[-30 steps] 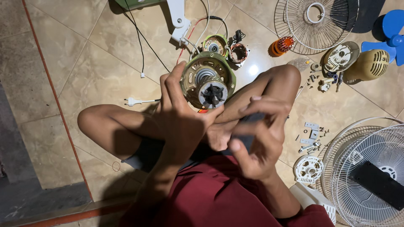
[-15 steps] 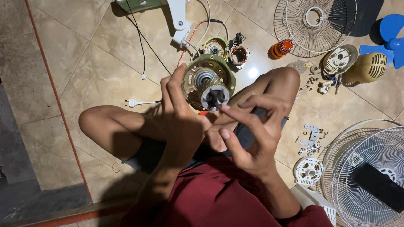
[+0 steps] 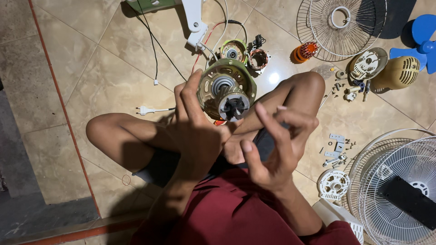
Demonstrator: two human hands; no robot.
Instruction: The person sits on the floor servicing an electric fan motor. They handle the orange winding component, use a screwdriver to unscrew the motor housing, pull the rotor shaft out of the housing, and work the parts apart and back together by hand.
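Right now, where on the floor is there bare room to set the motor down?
Bare tile lies left of the plug, out to the red grout line. Crowded: screws and brackets by the right knee, fan guards at right, motor parts ahead. The left hand holds the motor.

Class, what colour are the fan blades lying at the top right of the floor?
Blue; the fan blades show best in the head view, partly cut off by the frame edge.
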